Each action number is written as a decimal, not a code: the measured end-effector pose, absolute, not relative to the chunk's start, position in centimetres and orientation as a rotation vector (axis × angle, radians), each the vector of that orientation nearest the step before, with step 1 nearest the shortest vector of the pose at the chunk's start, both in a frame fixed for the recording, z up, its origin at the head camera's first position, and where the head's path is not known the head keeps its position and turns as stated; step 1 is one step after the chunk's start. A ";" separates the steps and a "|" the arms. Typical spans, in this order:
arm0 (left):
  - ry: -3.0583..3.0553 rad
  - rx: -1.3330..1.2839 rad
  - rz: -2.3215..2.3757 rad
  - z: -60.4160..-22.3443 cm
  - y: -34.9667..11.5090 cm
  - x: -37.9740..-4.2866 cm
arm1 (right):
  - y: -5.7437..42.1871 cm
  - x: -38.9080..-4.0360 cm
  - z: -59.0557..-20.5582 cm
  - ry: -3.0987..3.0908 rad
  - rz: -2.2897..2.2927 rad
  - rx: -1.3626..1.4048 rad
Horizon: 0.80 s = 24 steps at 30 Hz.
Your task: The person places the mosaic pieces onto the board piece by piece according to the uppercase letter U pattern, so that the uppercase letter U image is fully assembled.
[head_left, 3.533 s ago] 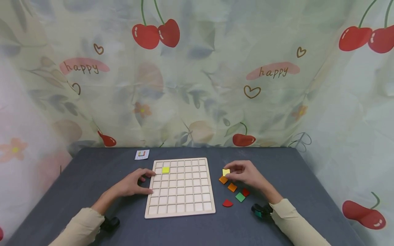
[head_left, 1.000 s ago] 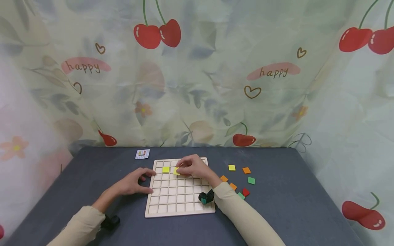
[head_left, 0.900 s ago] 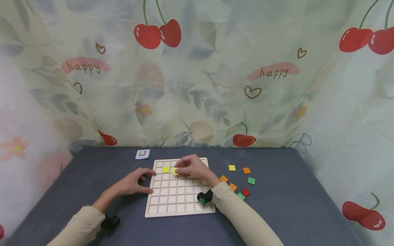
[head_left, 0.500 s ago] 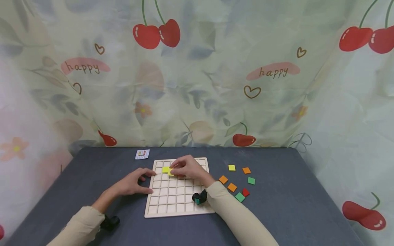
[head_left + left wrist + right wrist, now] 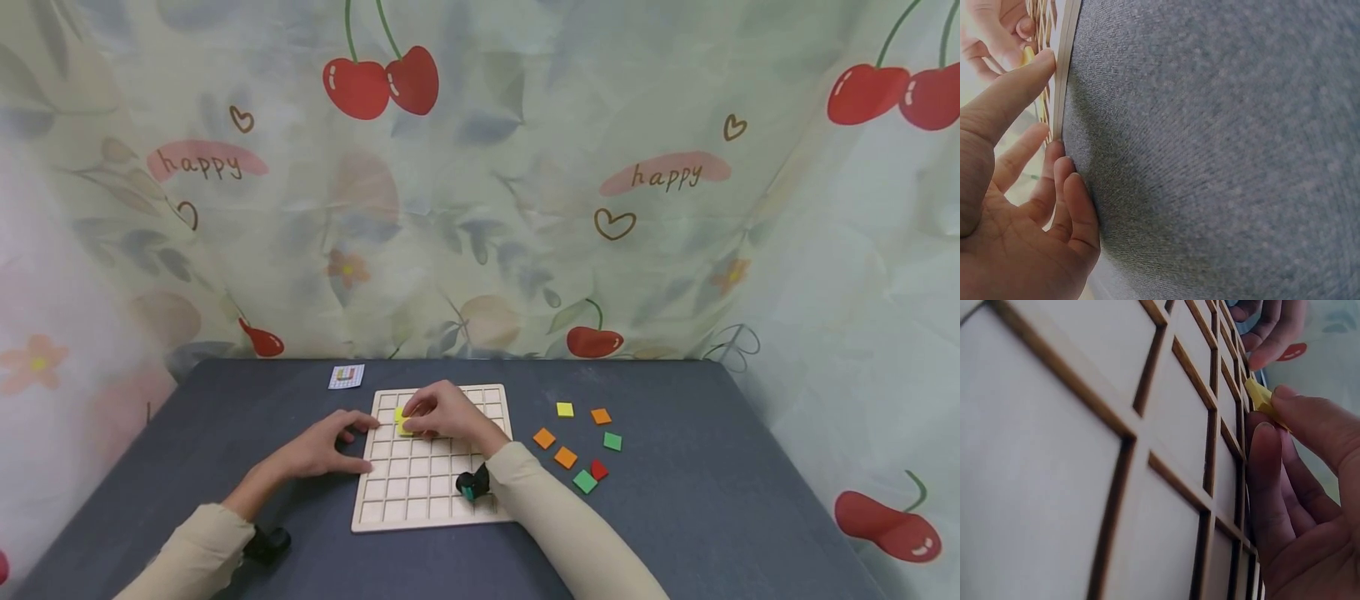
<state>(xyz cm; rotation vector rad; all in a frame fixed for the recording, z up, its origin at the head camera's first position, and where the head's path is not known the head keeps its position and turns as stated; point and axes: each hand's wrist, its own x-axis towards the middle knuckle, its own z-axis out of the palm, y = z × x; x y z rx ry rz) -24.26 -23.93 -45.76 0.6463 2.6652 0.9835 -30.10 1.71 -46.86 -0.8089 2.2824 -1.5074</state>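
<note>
**Yellow square tile (image 5: 406, 430) pinched over wooden grid board (image 5: 420, 487)**

At far left, a cream sleeve (image 5: 191, 546) and a black wrist camera (image 5: 267, 546) lead to the left hand (image 5: 326, 446), its thumb and fingers spread apart, tips at the board's left edge. Beyond it, a small printed card (image 5: 347, 377) with a coloured pattern lies on the dark counter (image 5: 712, 500). On the board, near its far left corner, sits a seated yellow tile (image 5: 399, 412), partly covered. Just nearer the person is the yellow square tile, clamped between the thumb and fingers of the right hand (image 5: 446, 412); the right wrist view shows it tilted, and whether it touches the board cannot be told.

Right of the board come two orange tiles (image 5: 544, 437), a loose yellow tile (image 5: 565, 409), a green tile (image 5: 585, 481) just beside a red piece (image 5: 598, 469), another orange tile (image 5: 601, 416) and a second green tile (image 5: 612, 441).
</note>
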 end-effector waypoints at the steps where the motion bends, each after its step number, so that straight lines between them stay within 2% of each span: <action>1: 2.663 0.648 0.985 -45.8 -23.9 -24.3 | 1.6 -30.1 -46.8 2.290 -1.498 -0.811; 24: 2.644 0.628 0.990 -45.8 -23.9 -24.5 | 0.8 -30.2 -46.6 2.412 -1.347 -0.877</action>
